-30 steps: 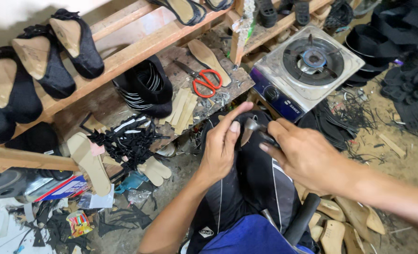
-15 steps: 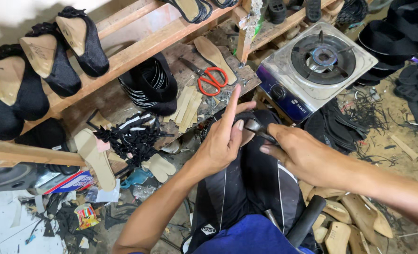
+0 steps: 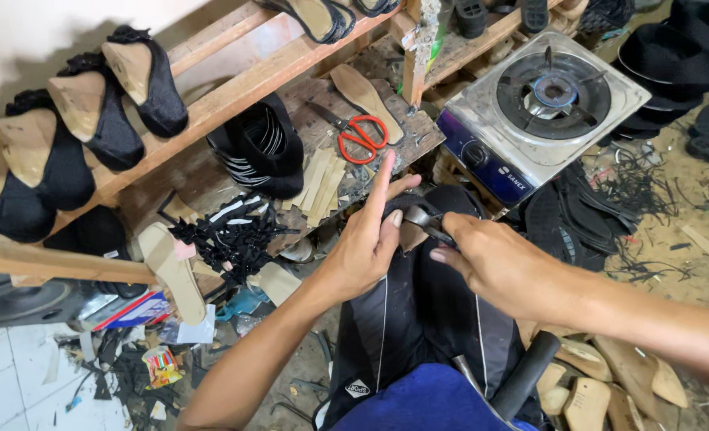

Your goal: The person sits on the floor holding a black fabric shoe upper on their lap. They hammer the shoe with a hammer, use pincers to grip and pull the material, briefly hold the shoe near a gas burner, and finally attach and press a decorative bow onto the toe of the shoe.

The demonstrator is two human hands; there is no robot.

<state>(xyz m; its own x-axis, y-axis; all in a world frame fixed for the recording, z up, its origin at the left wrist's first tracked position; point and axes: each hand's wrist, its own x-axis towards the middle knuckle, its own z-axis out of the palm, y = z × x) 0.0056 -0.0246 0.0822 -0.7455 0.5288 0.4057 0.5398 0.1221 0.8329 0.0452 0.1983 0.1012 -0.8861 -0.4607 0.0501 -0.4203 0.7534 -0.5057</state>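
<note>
1. Nearest the person, a dark trouser leg (image 3: 418, 319) with pale stripes runs up under both hands, and a black handle (image 3: 522, 375) leans beside it.
2. The left hand (image 3: 366, 243) is half curled — its index finger points straight up, the thumb juts out to the side, and the remaining fingers press on a small tan leather piece (image 3: 408, 236) at the knee.
3. The right hand (image 3: 494, 267) is closed around a metal tool (image 3: 422, 217) whose tip meets the leather piece just beside the left thumb; how the jaws of the tool stand I cannot tell.
4. Just past the raised fingertip lie red-handled scissors (image 3: 361, 137) and a stack of tan strips (image 3: 318, 177) on a wooden board.
5. Left of the fingers sits a tangle of black straps (image 3: 231, 235); beyond the right knuckles stands a single-burner gas stove (image 3: 546, 108).
6. Farthest off, black shoes (image 3: 91, 128) on wooden lasts hang along a slanted wooden rack (image 3: 235, 96).
</note>
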